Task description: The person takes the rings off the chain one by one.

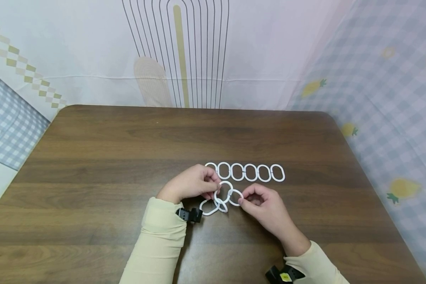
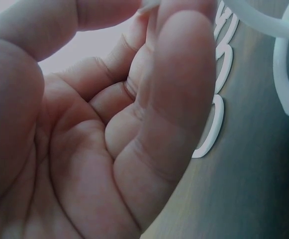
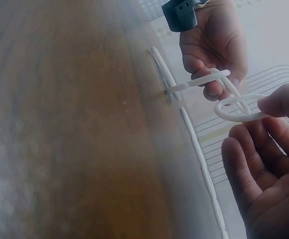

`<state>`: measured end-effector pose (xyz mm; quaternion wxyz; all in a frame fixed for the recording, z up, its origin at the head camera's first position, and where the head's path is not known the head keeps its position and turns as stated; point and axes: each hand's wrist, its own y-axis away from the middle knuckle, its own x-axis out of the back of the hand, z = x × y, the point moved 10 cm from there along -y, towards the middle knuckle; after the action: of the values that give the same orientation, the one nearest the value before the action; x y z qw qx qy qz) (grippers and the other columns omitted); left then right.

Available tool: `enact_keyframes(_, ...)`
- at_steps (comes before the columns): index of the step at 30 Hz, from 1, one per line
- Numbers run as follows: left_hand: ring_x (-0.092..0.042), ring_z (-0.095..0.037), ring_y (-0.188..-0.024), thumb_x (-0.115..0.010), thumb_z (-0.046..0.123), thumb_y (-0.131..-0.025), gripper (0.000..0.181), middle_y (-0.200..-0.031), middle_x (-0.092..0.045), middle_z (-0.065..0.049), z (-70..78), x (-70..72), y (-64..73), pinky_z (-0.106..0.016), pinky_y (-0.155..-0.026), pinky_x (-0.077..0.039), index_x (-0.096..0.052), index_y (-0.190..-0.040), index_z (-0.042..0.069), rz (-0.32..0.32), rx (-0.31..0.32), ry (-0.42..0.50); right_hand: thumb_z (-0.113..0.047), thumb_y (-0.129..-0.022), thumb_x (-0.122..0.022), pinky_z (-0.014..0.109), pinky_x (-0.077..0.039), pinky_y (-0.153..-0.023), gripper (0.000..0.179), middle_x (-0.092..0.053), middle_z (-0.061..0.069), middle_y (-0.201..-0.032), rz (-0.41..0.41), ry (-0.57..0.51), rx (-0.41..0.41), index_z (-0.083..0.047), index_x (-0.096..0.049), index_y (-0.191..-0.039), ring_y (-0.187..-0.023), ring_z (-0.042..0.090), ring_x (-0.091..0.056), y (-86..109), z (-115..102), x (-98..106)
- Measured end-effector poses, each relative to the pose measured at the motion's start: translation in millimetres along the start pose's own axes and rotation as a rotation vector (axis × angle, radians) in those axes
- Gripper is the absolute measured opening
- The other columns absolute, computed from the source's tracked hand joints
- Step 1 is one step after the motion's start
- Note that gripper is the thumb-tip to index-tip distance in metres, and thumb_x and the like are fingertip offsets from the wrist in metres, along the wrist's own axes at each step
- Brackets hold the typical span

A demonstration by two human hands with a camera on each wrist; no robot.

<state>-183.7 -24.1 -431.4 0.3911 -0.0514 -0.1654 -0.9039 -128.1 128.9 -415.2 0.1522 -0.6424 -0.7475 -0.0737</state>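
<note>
So, nearest first: two pale yellow sleeves (image 1: 163, 232) reach in from the bottom edge, each with a black wrist-worn device (image 1: 189, 215) at the cuff. Both forearms angle inward, so the hands face each other just right of the middle. Left hand (image 1: 193, 183) is bent over with thumb and fingertips pinching a link; right hand (image 1: 266, 207) comes from the other side, thumb and index nipping another, remaining fingers curled loosely beneath. Strung between them is a small chain of white oval plastic links (image 1: 220, 201), bunched and overlapping. Can't tell whether its lowest link touches the wood.

Just beyond is a neat row of six white oval links (image 1: 244, 172), side by side, leftmost partly behind the left hand. Pretty tight gap there. Otherwise the dark brown wood-grain table (image 1: 110, 146) gives loads of room left and right, plus a decent strip up to its round-cornered far edge. Past that hang a white patterned cloth (image 1: 85, 47) and, rightward, blue-and-white checked fabric (image 1: 376, 106).
</note>
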Motion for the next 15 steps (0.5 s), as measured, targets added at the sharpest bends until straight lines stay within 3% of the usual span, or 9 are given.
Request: enact_keyframes(15,-0.064,-0.013,-0.062,-0.059,-0.001,-0.091,0.01,-0.073,-0.066,-0.004,-1.7,-0.3,-1.6,-0.031,-0.064,-0.06,-0.068,-0.094,-0.004,-0.002,-0.001,0.004,0.005,-0.084,-0.073,0.021,-0.052,-0.055,0.008,-0.066,0.003,-0.077,-0.007,-0.01,0.022,0.0,-0.066,-0.085,-0.064,0.006,-0.061,0.0,-0.3,-0.7)
